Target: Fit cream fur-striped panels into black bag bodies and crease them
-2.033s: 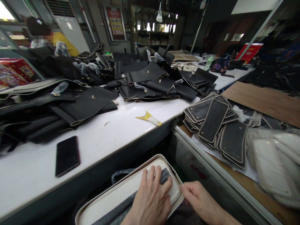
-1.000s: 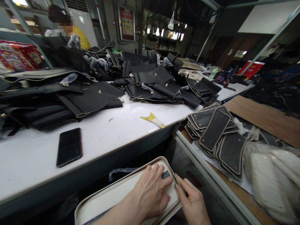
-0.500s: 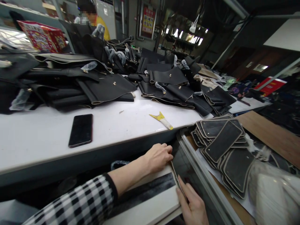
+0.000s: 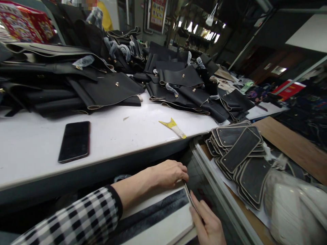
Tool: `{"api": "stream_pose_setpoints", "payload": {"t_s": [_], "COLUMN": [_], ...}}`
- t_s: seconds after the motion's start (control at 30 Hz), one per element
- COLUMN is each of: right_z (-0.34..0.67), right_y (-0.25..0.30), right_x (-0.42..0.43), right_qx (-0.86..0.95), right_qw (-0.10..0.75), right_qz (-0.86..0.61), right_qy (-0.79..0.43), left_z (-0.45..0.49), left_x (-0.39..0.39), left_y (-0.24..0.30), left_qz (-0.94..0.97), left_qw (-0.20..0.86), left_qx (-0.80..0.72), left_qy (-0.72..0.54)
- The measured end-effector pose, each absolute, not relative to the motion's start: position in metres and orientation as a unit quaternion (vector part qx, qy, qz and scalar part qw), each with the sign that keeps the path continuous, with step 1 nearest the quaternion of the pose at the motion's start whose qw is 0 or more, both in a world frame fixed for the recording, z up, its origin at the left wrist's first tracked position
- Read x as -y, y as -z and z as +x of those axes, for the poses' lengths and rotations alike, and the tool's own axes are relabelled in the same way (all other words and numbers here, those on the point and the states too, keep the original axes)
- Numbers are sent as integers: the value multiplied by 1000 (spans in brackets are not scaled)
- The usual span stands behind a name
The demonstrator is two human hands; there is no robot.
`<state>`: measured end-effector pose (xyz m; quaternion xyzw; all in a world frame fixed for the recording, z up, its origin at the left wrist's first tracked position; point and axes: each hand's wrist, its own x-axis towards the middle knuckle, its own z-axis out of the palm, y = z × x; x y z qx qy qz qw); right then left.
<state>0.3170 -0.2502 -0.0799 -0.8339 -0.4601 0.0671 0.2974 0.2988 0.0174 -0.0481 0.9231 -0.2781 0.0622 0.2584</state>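
pale panel [image 4: 163,224] cut off below, red box [image 4: 28,23] at left, co-worker [image 4: 105,17] at top

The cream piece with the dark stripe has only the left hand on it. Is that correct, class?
Not only the left hand: the head view shows the right hand also gripping the edge of the cream piece.
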Motion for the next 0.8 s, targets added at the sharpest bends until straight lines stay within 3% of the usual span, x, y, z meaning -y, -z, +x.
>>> {"api": "stream_pose_setpoints", "payload": {"t_s": [0.23, 0.5, 0.6, 0.8], "right_z": [313, 317, 323, 347], "right_y": [66, 41, 32, 43], "right_x": [244, 227, 222, 211], "right_qx": [475, 572, 543, 267], "right_qw": [292, 85, 155, 420], "right_qz": [-826, -807, -808, -795], "right_qy": [-90, -119, -165, -347], "left_z": [296, 269, 261, 249], "left_x": [-10, 9, 19, 29], "left_y": [43, 27, 25, 21], "left_qz": [916, 939, 952, 974], "left_qw": [152, 94, 74, 68], "left_qx": [350, 315, 287, 209], "left_qy": [-127, -101, -74, -49]}}
